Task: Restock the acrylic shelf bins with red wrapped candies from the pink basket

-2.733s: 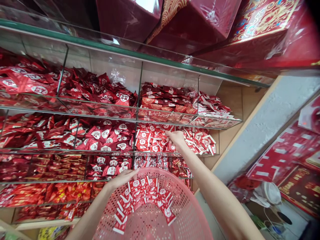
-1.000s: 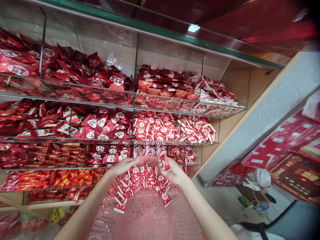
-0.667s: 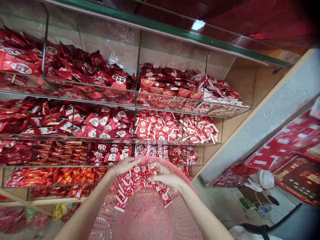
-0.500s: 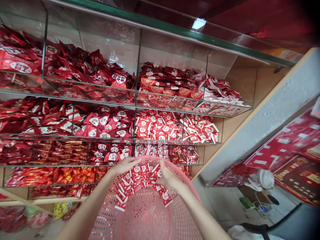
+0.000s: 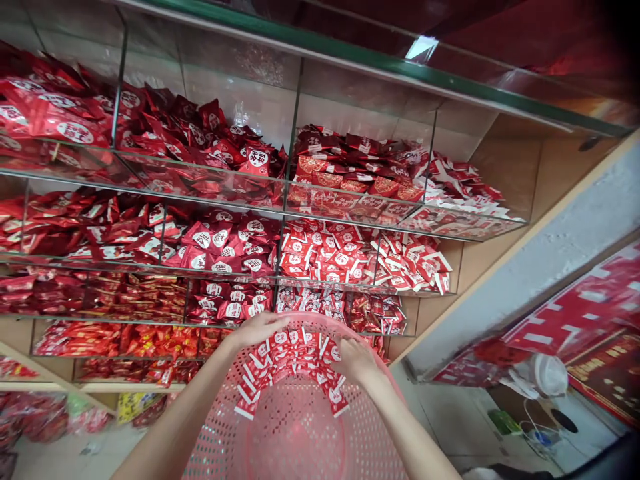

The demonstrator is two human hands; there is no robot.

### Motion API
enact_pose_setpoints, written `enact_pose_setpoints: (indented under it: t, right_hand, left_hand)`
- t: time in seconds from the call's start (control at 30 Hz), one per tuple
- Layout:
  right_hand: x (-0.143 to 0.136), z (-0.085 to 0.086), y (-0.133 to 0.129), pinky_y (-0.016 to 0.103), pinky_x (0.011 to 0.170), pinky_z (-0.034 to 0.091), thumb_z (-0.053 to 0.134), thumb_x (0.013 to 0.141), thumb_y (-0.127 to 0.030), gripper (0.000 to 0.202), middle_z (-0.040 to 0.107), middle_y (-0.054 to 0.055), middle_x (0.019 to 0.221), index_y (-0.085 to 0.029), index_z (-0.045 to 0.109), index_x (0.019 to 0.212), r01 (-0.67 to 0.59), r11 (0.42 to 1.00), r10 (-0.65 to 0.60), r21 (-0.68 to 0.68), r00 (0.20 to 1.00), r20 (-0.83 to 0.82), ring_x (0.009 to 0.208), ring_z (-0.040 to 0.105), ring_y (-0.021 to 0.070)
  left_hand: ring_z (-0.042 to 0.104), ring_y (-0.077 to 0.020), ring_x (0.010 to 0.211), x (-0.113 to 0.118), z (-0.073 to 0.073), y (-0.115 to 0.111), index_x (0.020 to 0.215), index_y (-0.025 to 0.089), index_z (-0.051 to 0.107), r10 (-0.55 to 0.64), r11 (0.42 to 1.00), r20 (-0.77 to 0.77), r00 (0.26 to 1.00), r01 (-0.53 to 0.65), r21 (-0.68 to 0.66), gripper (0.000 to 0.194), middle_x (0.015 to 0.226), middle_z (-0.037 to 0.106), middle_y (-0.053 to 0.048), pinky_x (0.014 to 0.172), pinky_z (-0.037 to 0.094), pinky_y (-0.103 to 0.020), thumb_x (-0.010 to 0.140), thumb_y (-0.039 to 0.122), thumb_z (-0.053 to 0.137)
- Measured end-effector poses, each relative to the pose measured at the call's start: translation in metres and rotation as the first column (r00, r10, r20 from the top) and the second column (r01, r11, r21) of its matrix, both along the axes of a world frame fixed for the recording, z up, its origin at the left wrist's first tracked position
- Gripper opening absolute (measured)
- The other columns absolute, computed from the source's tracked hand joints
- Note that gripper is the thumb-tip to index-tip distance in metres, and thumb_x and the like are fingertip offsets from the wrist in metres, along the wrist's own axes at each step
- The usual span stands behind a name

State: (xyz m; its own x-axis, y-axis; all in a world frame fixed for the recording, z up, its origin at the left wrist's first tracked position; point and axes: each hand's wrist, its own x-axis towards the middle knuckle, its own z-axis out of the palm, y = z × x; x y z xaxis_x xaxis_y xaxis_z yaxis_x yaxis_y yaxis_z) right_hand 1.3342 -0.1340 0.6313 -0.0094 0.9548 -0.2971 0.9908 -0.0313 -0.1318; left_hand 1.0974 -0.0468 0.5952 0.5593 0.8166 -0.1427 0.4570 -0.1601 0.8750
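Note:
A pink perforated plastic basket (image 5: 300, 433) stands tilted in front of me. Along its inner far wall, small red-and-white sachets (image 5: 296, 350) lie in a curved, overlapping band. My left hand (image 5: 263, 328) rests over the basket's far-left rim, fingers stretched out towards the right and beside the sachets. On the right part of the band, my right hand (image 5: 356, 360) has its fingers curled and pressed at a sachet (image 5: 330, 349). Part of that sachet and the fingertips are hidden by the hand.
Beyond the basket rise glass-divided shelves (image 5: 210, 197) filled with red packets. A green-edged glass shelf (image 5: 350, 60) crosses overhead. At right are a wooden side panel (image 5: 480, 273), a grey pillar (image 5: 500, 287), a white cup-like object (image 5: 547, 373) and cables. Tiled floor (image 5: 440, 413) shows below.
My right hand has shifted slightly right and down along the sachets, its fingers now more curled. The left hand stays at the rim. The shelves have shifted right in view.

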Motion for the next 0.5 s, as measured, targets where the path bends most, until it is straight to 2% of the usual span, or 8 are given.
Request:
enact_pose_setpoints:
  t: [0.2, 0.37, 0.5]
  right_hand:
    - [-0.002, 0.005, -0.001, 0.032, 0.083, 0.038, 0.061, 0.063, -0.023, 0.041, 0.054, 0.012, 0.112, -0.015, 0.058, 0.102, 0.024, 0.999, -0.021, -0.030, 0.996, 0.091, 0.110, 0.045, 0.0253]
    - [-0.002, -0.003, 0.000, 0.033, 0.080, 0.040, 0.064, 0.059, -0.017, 0.050, 0.059, 0.013, 0.105, -0.015, 0.053, 0.108, 0.050, 0.999, -0.048, -0.010, 0.990, 0.134, 0.106, 0.049, 0.0254]
    - [-0.007, -0.008, 0.001, 0.033, 0.078, 0.041, 0.062, 0.061, -0.014, 0.048, 0.061, 0.014, 0.101, -0.013, 0.053, 0.109, 0.043, 0.999, -0.040, -0.016, 0.988, 0.151, 0.104, 0.051, 0.0251]
  left_hand:
    - [0.051, -0.0218, 0.084, -0.001, -0.005, 0.002, 0.093, 0.022, 0.064, 0.000, 1.000, 0.023, 1.000, 0.001, -0.015, 0.051, 0.085, 0.065, 0.000, 0.070, 0.035, -0.026, 0.070, 0.061, 0.042]
    - [0.051, -0.0216, 0.083, -0.001, -0.006, 0.002, 0.094, 0.022, 0.064, 0.001, 1.000, 0.014, 1.000, 0.000, -0.008, 0.049, 0.085, 0.065, 0.000, 0.071, 0.035, -0.027, 0.070, 0.060, 0.043]
    - [0.051, -0.0213, 0.083, 0.001, -0.004, 0.002, 0.096, 0.023, 0.063, 0.002, 1.000, -0.017, 1.000, -0.002, 0.008, 0.048, 0.087, 0.064, 0.001, 0.071, 0.035, -0.027, 0.071, 0.059, 0.042]
